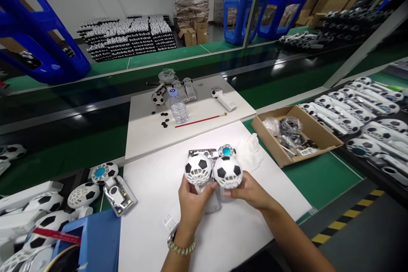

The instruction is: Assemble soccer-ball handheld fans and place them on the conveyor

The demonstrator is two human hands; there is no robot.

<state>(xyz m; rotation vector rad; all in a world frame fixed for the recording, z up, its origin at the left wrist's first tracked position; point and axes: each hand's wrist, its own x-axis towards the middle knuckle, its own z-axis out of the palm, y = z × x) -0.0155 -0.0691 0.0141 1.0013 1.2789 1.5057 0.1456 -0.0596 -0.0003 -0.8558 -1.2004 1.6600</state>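
My left hand (193,204) is closed around a handheld fan (198,169) with a black-and-white football head. Closed on a second football fan (228,172) is my right hand (250,191). The two ball heads are side by side, almost touching, above the white work surface (153,204). Just beyond them lies an opened fan (226,150) with a blue-green centre and a clear handle showing its circuit board. A crumpled white plastic bag (251,153) rests to its right. The handles in my hands are partly hidden by my fingers.
A cardboard box (277,148) of bagged parts stands to the right, before rows of fans (344,106). Farther back are a water bottle (178,108), a red brush (200,120) and black patches (164,124). At left, more fans (44,204) lie by a blue bin (98,238).
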